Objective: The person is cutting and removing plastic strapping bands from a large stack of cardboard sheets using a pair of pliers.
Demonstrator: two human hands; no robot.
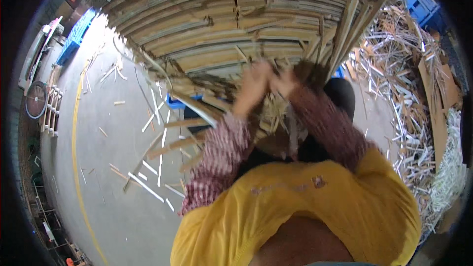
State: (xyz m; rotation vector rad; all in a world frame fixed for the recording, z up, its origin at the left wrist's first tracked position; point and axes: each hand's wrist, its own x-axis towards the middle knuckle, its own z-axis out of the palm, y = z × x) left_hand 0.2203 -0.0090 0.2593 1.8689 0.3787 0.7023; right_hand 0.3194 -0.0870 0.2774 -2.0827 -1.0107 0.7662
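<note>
A tall stack of cardboard sheets (pixel 197 39) stands right in front of me, its layered edges facing me. At its near lower edge are both my hands, close together and smeared by motion. My left hand (pixel 255 84) is raised against the ragged cardboard edges, with the fingers too blurred to read. Just beside it, my right hand (pixel 286 84) touches the same area, its fingers likewise blurred. Below and between my forearms hang torn cardboard scraps (pixel 273 113). Longer loose strips (pixel 345 29) lean out from the stack's right side.
White and brown strips (pixel 145 187) are scattered over the grey floor (pixel 113 143) at left, near a yellow line (pixel 76 152). A big heap of scrap strips (pixel 394 79) lies at right. Blue pallets (pixel 76 34) stand at far left, with a blue crate (pixel 419 2) at far right.
</note>
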